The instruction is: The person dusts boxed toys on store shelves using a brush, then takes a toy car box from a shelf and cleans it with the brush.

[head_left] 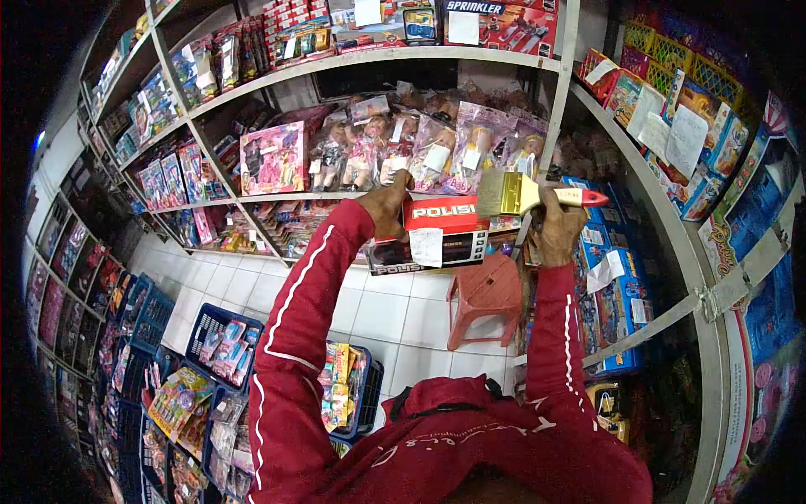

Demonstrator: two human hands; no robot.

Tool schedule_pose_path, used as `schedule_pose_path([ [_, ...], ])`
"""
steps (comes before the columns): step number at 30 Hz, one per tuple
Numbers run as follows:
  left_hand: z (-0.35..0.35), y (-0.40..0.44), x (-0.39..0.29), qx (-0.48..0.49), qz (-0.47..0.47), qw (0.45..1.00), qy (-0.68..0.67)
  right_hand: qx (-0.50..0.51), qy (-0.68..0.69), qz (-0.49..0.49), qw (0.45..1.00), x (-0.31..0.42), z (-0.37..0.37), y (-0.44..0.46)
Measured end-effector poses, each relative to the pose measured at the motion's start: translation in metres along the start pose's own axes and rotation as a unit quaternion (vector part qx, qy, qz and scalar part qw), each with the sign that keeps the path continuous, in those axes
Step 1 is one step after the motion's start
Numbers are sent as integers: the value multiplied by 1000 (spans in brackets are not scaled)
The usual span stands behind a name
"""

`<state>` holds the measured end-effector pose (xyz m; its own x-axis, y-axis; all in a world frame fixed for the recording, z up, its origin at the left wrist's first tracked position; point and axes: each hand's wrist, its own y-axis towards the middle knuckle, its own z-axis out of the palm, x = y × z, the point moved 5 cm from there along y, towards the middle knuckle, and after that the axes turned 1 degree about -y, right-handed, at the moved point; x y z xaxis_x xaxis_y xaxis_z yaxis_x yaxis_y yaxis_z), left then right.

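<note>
My left hand is closed on the left end of a red and black toy box marked POLISI, holding it up in front of the shelves. A white paper note is stuck to the box's front. My right hand grips the handle of a paintbrush, which has a gold metal band and a pale handle with a red end. The brush lies level, its bristles pointing left beside the box's upper right corner. Whether the bristles touch the box, I cannot tell.
Bagged dolls and a pink boxed toy fill the shelf behind the box. Below stands a red plastic stool on the white tiled floor. Blue baskets of packaged goods are at lower left, and a metal shelf post rises at right.
</note>
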<state>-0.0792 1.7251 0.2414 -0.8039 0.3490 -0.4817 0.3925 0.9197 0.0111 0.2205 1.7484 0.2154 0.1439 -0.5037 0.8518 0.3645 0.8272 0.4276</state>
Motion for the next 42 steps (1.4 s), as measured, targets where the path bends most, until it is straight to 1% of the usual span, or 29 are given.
schedule_pose_path([
  [1, -1, -1, 1, 2, -17, 1000, 1, 13, 46, 4, 999, 21, 1, -20],
  [3, -5, -2, 6, 6, -51, 999, 6, 65, 30, -47, 996, 28, 1, -44],
  [4, -6, 0, 12, 7, -35, 999, 24, 99, -17, -175, 979, 31, 3, -52],
  [6, -7, 5, 27, -5, -15, 1000, 21, 157, -134, -320, 925, 51, 10, -75],
  [7, -8, 3, 24, -9, -4, 1000, 19, 182, -193, -387, 883, 61, 15, -90],
  [10, -23, -17, 1, 7, -26, 1000, 5, 232, -316, -420, 818, 42, 19, -131],
  [13, -26, -20, 30, -9, -11, 1000, -20, 262, -323, -343, 842, 1, 11, -172],
  [14, -26, -22, 37, -19, 14, 999, -31, 263, -312, -335, 849, -3, 11, -181],
  [16, -30, -32, 40, -16, 8, 1000, -16, 264, -293, -317, 862, 3, 18, -196],
  [19, -35, -48, 35, -12, 3, 1000, 12, 188, -306, -403, 842, 45, 33, -190],
  [20, -36, -52, 34, -9, 0, 1000, 20, 163, -307, -400, 848, 50, 36, -188],
  [21, -38, -57, 34, -6, -4, 1000, 28, 155, -305, -426, 837, 62, 43, -188],
  [23, -40, -67, 29, -2, -3, 1000, 31, 162, -323, -416, 835, 57, 47, -195],
  [25, -42, -72, 32, -5, 10, 999, 41, 219, -317, -370, 845, 45, 46, -213],
  [27, -39, -72, 47, -16, 29, 998, 55, 263, -339, -323, 844, 28, 38, -242],
  [29, -43, -84, 41, 4, -3, 999, 50, 289, -363, -257, 848, 10, 31, -265],
  [32, -43, -94, 26, 20, -30, 998, 50, 283, -337, -290, 850, 43, 52, -288],
  [33, -41, -96, 19, 25, -34, 998, 51, 295, -297, -271, 867, 54, 63, -297],
  [34, -42, -102, 7, 29, -44, 995, 88, 312, -292, -304, 851, 65, 74, -305],
  [37, -28, -95, 6, 13, 3, 995, 96, 338, -291, -379, 810, 82, 105, -322],
  [38, -26, -97, 3, 34, 7, 997, 65, 325, -280, -377, 821, 83, 114, -326],
  [41, -25, -112, -16, 42, 34, 997, 54, 326, -326, -322, 827, 67, 117, -337],
  [42, -23, -115, -14, 10, 54, 997, 60, 340, -331, -333, 815, 65, 112, -342],
])
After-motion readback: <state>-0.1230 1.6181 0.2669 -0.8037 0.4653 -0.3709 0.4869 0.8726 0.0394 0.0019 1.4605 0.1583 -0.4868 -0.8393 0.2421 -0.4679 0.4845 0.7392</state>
